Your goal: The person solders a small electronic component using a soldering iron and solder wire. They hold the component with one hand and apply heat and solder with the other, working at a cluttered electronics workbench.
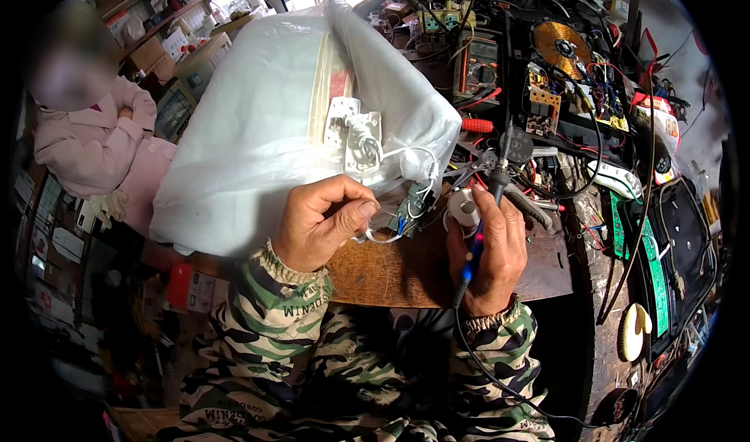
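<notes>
My right hand (pixel 500 258) grips a soldering iron (pixel 471 262) by its blue handle. The iron's tip points away from me, and its black cord trails down over my right sleeve. Just beyond the right thumb is a white spool (pixel 466 207). My left hand (pixel 324 219) is closed in a pinch on what looks like a thin wire, mostly hidden by the fingers. Beside its fingertips lies a small circuit board (pixel 414 201) with white and blue wires. Behind it, a white power strip (pixel 361 141) with a bundled cord rests against a large plastic-wrapped object (pixel 250 129).
A wooden bench (pixel 383 278) runs under my hands. A red-handled tool (pixel 477 125), a multimeter (pixel 478 65) and a copper coil (pixel 561 47) crowd the far right. Green circuit boards (pixel 655 278) lie at the right. At the left stands a person in a pink coat (pixel 98 141).
</notes>
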{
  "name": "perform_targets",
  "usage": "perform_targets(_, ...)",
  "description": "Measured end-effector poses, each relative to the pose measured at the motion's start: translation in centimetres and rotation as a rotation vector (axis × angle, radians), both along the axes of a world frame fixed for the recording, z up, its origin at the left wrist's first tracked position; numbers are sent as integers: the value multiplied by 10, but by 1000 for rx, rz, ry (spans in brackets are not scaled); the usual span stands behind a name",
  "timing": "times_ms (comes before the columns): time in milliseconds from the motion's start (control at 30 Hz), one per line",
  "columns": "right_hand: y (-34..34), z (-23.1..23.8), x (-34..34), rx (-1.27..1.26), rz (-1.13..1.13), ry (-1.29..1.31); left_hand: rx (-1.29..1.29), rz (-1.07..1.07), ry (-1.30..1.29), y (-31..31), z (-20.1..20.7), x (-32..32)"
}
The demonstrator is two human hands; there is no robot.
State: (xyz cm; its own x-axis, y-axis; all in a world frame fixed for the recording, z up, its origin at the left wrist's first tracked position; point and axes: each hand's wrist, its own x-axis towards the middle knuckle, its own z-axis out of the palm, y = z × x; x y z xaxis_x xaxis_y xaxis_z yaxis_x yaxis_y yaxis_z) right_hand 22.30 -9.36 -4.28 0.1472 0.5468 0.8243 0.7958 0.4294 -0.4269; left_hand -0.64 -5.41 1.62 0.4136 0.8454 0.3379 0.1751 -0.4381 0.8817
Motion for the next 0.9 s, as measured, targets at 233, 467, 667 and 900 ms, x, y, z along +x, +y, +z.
perform_targets(233,-2,2,-2,-1,-1,35,-166,-112,-26,12,-9,-6)
perform_targets(467,-4,3,-2,-10,19,18,-91,-125,-54,8,-17,9)
perform_targets(667,-3,-2,-3,21,12,-5,147,-27,116,5,-33,18)
perform_targets(900,-4,3,-1,-65,45,30,-273,-63,-131,0,-39,28)
